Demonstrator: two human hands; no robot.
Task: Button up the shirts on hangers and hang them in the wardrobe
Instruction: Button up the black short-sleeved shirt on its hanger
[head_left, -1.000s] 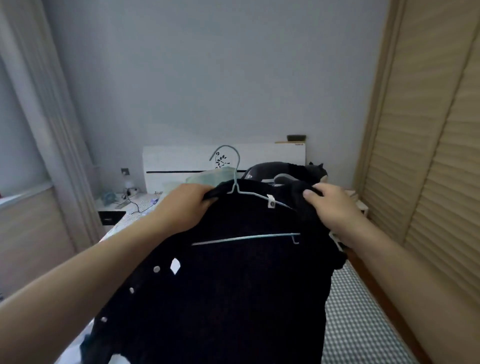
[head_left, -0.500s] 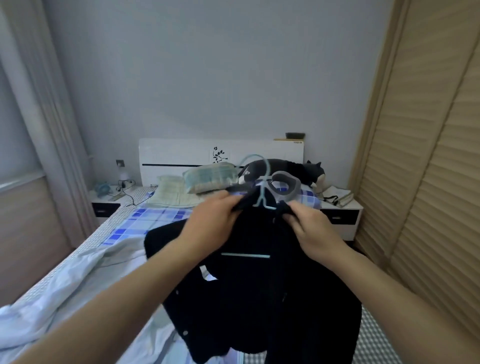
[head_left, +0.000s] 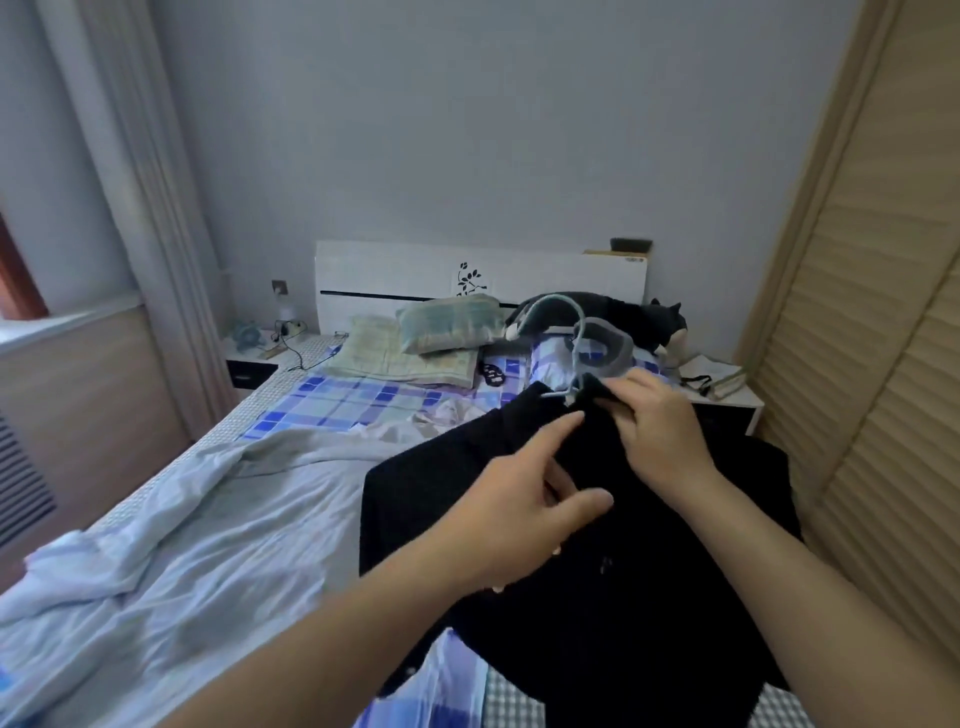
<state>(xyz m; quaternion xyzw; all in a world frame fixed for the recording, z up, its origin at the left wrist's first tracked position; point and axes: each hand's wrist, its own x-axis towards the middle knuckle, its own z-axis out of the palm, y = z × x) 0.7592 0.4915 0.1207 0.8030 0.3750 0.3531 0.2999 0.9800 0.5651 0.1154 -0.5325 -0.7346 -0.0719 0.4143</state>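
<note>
A: We logged the black shirt (head_left: 613, 545) on the pale blue wire hanger (head_left: 569, 364), draped over the near right part of the bed (head_left: 218, 530), collar end toward the headboard (head_left: 415, 270). The hook stood up just past the collar.

B: And our hands?

A: Our right hand (head_left: 657, 431) had its fingers curled at the collar, pinching the dark cloth right beside the hanger's neck. Our left hand (head_left: 524, 509) hovered over the chest of the shirt with fingers spread and loose, forefinger stretched toward the collar. We could not tell whether it touched the fabric; it gripped nothing.

B: How did we judge the handling?

A: Soft and limp, probably light. The cloth sagged and folded over the bed edge, so it would give no resistance and would slide off the thin wire if tilted. The hanger looked stiff but springy. Buttons were too dark to make out near the collar; one or two pale dots showed low at the hem.

B: Where to take hold?

A: We reckoned at the collar, pinching both front edges together just below the hanger's neck, then working downward. For carrying to the slatted wardrobe doors (head_left: 872, 364) at right, by the hook.
</note>
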